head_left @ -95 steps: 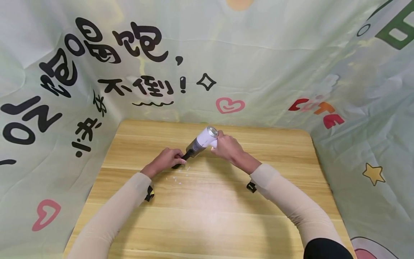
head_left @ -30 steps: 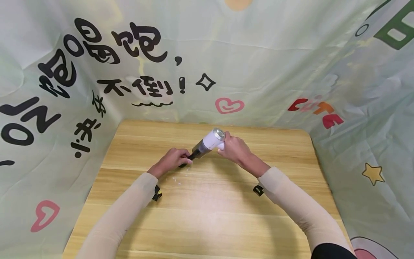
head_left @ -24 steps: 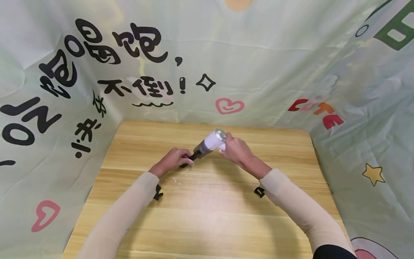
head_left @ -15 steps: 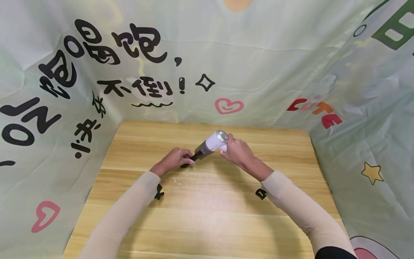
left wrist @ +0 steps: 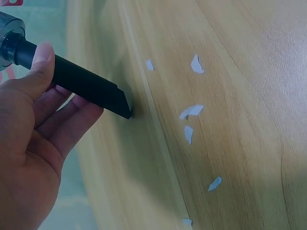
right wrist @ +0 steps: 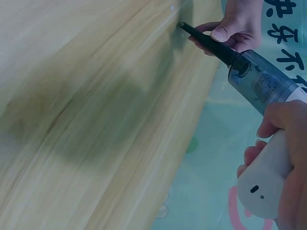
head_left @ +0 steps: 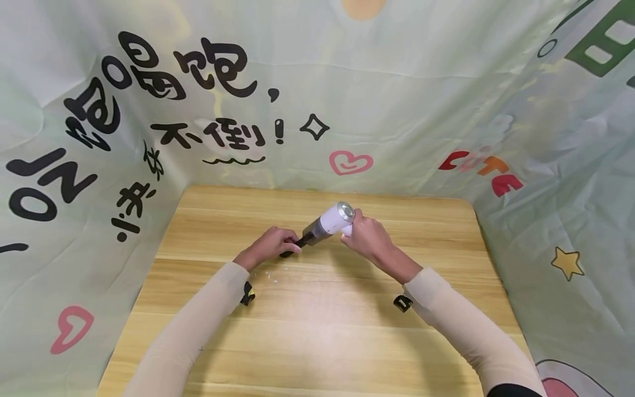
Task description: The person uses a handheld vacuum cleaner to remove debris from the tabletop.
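A small white handheld vacuum cleaner with a clear grey dust cup is held tilted over the table, its black crevice nozzle pointing down to the left. My left hand pinches the nozzle between thumb and fingers. The right hand grips the vacuum's handle, whose rounded end shows below the fingers. Several torn white paper scraps lie on the wood just past the nozzle tip. Whether the tip touches the tabletop I cannot tell.
The wooden table has rounded far corners. A printed pale green cloth hangs around its back and sides. Black wrist camera mounts hang under both sleeves.
Both hands and the vacuum have shifted right and slightly nearer over the last three seconds, keeping their hold. Fewer paper scraps show beside the nozzle than in the earliest frame.
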